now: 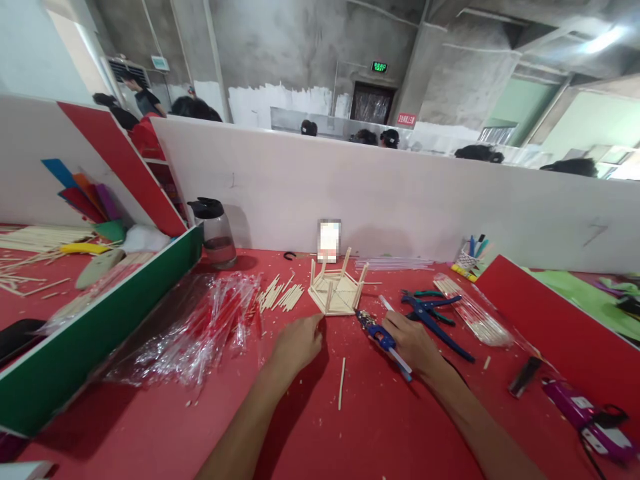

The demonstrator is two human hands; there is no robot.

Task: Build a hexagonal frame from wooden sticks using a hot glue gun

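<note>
Left hand [300, 340]: at hexagonal stick frame [341, 302] (I can't tell its grip) | Right hand [411, 340]: grasping blue glue gun [383, 337] | Frame: near red table [305, 433]'s far edge

pitcher [220, 241] left of stick frame [344, 304], pliers [447, 339] right, phone [329, 241] behind, loose stick [341, 384] before.

Shows a black-lidded pitcher [219, 241] at nine o'clock, with a green cup [111, 232] of coloured strips farther out that way. Has a pen holder [467, 259] at three, a lit exit sign [379, 67] near one.
</note>
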